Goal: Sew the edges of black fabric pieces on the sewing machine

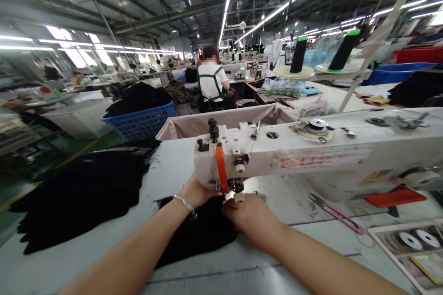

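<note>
A piece of black fabric (199,230) lies on the sewing machine table, its far edge under the head of a white sewing machine (263,154). My left hand (196,190), with a bracelet at the wrist, rests at the fabric's far side. The machine head hides most of its fingers. Close to the needle area, my right hand (254,215) has its fingers curled and pressed together on the fabric's right edge. An orange strip (220,168) hangs on the front of the machine head, just above the hands. The needle itself is hard to make out.
Stacked black fabric pieces (90,184) lie at the left. Pink-handled thread snips (341,217) and a bobbin tray (411,244) are on the right. Beyond stand a blue basket (145,117), thread cones (299,55) and a person (212,80) seen from behind.
</note>
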